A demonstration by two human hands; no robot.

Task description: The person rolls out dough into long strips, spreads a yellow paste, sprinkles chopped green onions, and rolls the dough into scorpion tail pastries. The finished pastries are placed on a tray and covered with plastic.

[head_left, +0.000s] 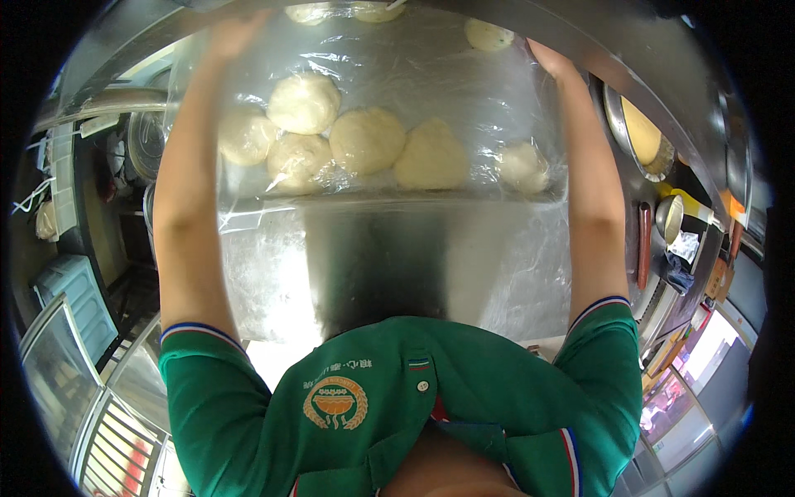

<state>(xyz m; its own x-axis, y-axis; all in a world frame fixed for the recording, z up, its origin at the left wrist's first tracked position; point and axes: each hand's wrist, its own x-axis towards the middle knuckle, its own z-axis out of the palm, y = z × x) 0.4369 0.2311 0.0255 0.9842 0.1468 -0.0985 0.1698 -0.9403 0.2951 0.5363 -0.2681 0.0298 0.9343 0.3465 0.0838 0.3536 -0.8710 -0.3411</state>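
A clear plastic sheet (489, 91) lies over several pale, round dough balls (367, 141) on a metal worktop (513, 273). Both my arms stretch forward along the sheet's two sides. My left hand (236, 35) is at the far left of the sheet, smeared by motion, so its fingers cannot be made out. At the far right edge, my right hand (550, 60) looks closed on the sheet, its fingertips partly hidden. One dough ball (489, 35) sits just left of that hand. More dough shows at the top edge of the view.
Right of the worktop stand a metal bowl (638, 132) with something yellowish inside, a ladle-like metal cup (669, 219) and a brown stick-shaped object (643, 244). To the left are a round metal lid or pan (146, 145) and a pale blue plastic box (76, 306).
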